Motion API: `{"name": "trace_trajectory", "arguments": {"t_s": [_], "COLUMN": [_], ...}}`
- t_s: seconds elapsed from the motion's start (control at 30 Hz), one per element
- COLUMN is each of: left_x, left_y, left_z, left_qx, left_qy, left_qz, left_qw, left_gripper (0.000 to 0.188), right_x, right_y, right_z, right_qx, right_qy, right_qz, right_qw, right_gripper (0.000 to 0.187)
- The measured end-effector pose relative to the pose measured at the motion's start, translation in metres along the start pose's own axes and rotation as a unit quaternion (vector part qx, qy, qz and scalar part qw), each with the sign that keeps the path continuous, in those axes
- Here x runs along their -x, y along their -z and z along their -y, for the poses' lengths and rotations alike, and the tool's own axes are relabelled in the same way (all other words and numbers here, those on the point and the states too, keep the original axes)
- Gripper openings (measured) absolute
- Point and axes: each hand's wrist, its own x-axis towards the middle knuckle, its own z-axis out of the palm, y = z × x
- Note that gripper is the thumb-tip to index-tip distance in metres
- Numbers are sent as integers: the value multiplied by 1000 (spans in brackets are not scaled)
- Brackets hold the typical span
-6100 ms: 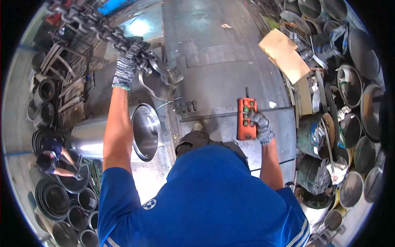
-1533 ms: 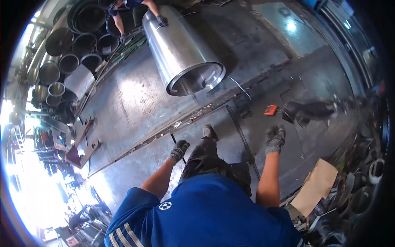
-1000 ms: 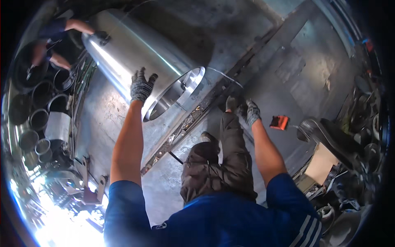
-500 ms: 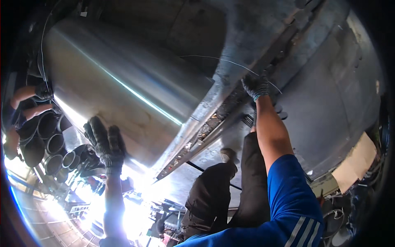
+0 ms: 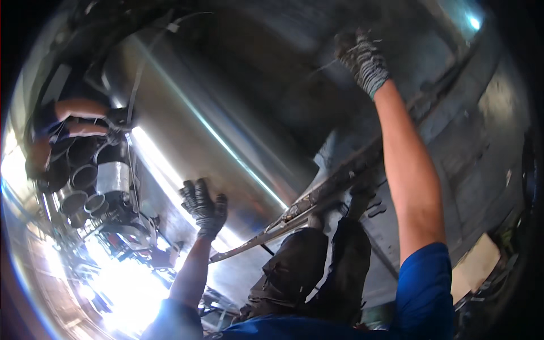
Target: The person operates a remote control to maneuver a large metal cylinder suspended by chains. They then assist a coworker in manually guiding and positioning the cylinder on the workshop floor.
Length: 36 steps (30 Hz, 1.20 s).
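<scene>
While my left hand [image 5: 205, 205] lies with fingers spread flat on the big steel cylinder [image 5: 226, 130] at nine o'clock, my right hand [image 5: 362, 56] reaches to one o'clock, fingers curled, grip unclear.

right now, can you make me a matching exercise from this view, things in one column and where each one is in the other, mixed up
Things:
1. left hand
2. right hand
3. cardboard piece
4. small metal pipes

Places:
A. lower right, near the picture's edge
B. flat against the lower side of the big shiny metal cylinder
C. stacked at the far left, below another person's arms
D. raised at the top, right of the cylinder

Pairs: 1-B, 2-D, 3-A, 4-C
</scene>
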Motion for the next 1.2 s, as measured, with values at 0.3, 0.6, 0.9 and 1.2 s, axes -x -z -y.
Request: {"name": "trace_trajectory", "arguments": {"t_s": [0.3, 0.6, 0.9, 1.2], "left_x": [-20, -34, -67, -371], "left_y": [59, 90, 171, 145], "left_z": [0, 14, -36, -76], "left_qx": [82, 202, 260, 567], "left_qy": [85, 104, 319, 653], "left_qz": [162, 184, 193, -118], "left_qw": [980, 956, 891, 488], "left_gripper": [88, 85, 85, 52], "right_x": [63, -98, -162, 56], "right_y": [-237, -345, -441, -563], "right_z": [-72, -52, -55, -196], "right_qx": [303, 252, 531, 733], "right_qy": [-77, -158, -190, -81], "right_qz": [30, 42, 398, 668], "right_qw": [949, 954, 723, 95], "right_gripper": [39, 46, 24, 49]}}
